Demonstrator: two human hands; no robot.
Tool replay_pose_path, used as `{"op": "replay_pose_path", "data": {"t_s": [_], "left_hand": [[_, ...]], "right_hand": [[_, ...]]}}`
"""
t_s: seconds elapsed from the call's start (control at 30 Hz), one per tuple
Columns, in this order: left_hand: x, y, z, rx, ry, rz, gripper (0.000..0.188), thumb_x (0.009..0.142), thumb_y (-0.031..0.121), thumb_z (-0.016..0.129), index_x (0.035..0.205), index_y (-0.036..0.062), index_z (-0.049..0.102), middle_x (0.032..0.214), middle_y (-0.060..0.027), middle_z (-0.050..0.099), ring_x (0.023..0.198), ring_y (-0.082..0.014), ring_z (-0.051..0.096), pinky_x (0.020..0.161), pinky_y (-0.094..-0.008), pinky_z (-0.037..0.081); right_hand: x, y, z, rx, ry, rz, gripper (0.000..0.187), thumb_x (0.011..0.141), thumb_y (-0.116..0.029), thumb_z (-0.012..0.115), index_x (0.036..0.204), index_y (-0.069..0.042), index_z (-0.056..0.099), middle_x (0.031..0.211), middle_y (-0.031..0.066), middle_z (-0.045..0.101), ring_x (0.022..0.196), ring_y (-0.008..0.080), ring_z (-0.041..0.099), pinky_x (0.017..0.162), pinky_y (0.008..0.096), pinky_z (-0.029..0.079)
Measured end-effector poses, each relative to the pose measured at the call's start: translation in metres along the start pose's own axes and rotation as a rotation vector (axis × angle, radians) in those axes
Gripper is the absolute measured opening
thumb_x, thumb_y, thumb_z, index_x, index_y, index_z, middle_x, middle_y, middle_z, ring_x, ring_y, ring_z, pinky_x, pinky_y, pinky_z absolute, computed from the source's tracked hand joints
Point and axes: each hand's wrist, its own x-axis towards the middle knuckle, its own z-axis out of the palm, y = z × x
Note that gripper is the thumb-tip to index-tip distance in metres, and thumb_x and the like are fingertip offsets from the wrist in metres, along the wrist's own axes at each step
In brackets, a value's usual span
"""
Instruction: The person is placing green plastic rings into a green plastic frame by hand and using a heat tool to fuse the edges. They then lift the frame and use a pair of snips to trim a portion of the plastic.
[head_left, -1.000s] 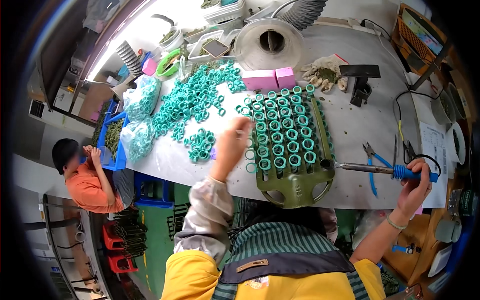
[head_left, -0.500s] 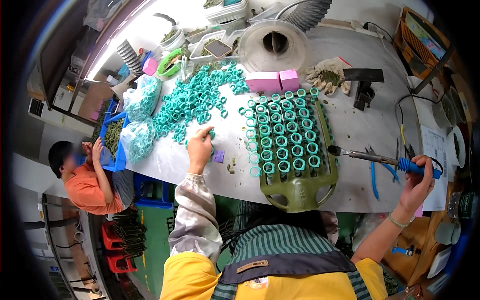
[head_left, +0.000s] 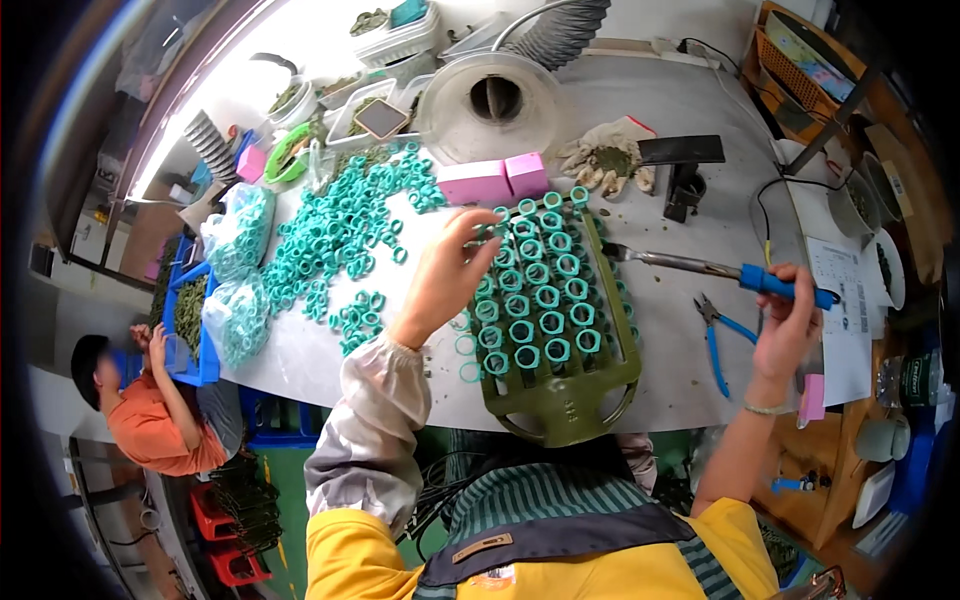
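A green rack [head_left: 570, 395] lies before me, its rows set with teal hexagonal rings [head_left: 547, 297]. My left hand [head_left: 445, 268] is over the rack's far left part, finger and thumb closed around a teal ring [head_left: 487, 233] that the fingers partly cover. On the right, my right hand [head_left: 785, 325] grips the blue handle of a soldering iron [head_left: 700, 265]. Its long metal shaft points left, and the broad flat tip is above the rack's right edge. Many loose teal rings [head_left: 335, 225] lie heaped to the left of my left hand.
Blue-handled pliers [head_left: 715, 345] lie right of the rack. Behind it are pink blocks [head_left: 490, 182], a clear fume hood [head_left: 495, 105], a glove [head_left: 608, 160] and a black stand [head_left: 683, 165]. Bags of rings [head_left: 238, 235] stand left; a person in orange [head_left: 150, 415] sits beyond.
My left hand has moved from beside the loose rings to the far left part of the rack. My right hand has shifted left and up with the soldering iron. The whole view has shifted.
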Motion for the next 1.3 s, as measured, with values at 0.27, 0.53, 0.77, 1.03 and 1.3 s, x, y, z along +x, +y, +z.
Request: {"op": "replay_pose_path", "data": {"t_s": [0.27, 0.53, 0.77, 1.03, 1.3], "left_hand": [[0.065, -0.003, 0.067, 0.330, -0.064, 0.328, 0.028, 0.084, 0.009, 0.070, 0.111, 0.0059, 0.067, 0.111, -0.0126, 0.067, 0.106, -0.0338, 0.060, 0.091, -0.0399, 0.049], [0.084, -0.020, 0.089, 0.337, -0.126, 0.372, 0.027, 0.082, 0.008, 0.070, 0.109, 0.0039, 0.070, 0.114, -0.0138, 0.068, 0.107, -0.0337, 0.059, 0.093, -0.0406, 0.048], [0.075, -0.017, 0.077, 0.283, -0.073, 0.467, 0.028, 0.081, 0.007, 0.071, 0.109, 0.0034, 0.068, 0.111, -0.0148, 0.065, 0.105, -0.0350, 0.059, 0.093, -0.0413, 0.048], [-0.002, -0.133, -0.119, 0.853, 0.293, -0.146, 0.018, 0.085, 0.018, 0.068, 0.095, 0.0036, 0.063, 0.091, -0.0148, 0.068, 0.082, -0.0312, 0.067, 0.073, -0.0387, 0.053], [-0.064, -0.212, -0.142, 0.293, 0.526, -0.522, 0.033, 0.080, 0.020, 0.078, 0.104, 0.0003, 0.067, 0.097, -0.0119, 0.072, 0.085, -0.0202, 0.070, 0.075, -0.0310, 0.055]], "right_hand": [[0.010, 0.029, 0.029, -0.002, -0.049, -0.029, 0.026, 0.097, -0.022, 0.059, 0.085, 0.000, 0.066, 0.087, 0.0119, 0.069, 0.059, 0.0131, 0.061, 0.056, 0.0243, 0.049], [0.010, 0.044, 0.044, -0.031, -0.048, -0.013, 0.029, 0.098, -0.023, 0.057, 0.084, 0.001, 0.067, 0.086, 0.0103, 0.070, 0.059, 0.0122, 0.061, 0.058, 0.0246, 0.049], [0.008, 0.022, 0.015, -0.066, 0.044, -0.056, 0.027, 0.097, -0.024, 0.059, 0.086, -0.001, 0.067, 0.087, 0.0097, 0.070, 0.058, 0.0114, 0.058, 0.055, 0.0234, 0.047], [0.007, 0.013, 0.001, 0.025, 0.069, 0.022, 0.023, 0.096, -0.022, 0.060, 0.083, -0.004, 0.066, 0.091, 0.0084, 0.069, 0.061, 0.0112, 0.057, 0.054, 0.0221, 0.043], [0.004, 0.011, 0.001, 0.038, 0.042, 0.043, 0.023, 0.096, -0.023, 0.059, 0.083, -0.005, 0.065, 0.090, 0.0073, 0.068, 0.064, 0.0103, 0.057, 0.054, 0.0223, 0.043]]}}
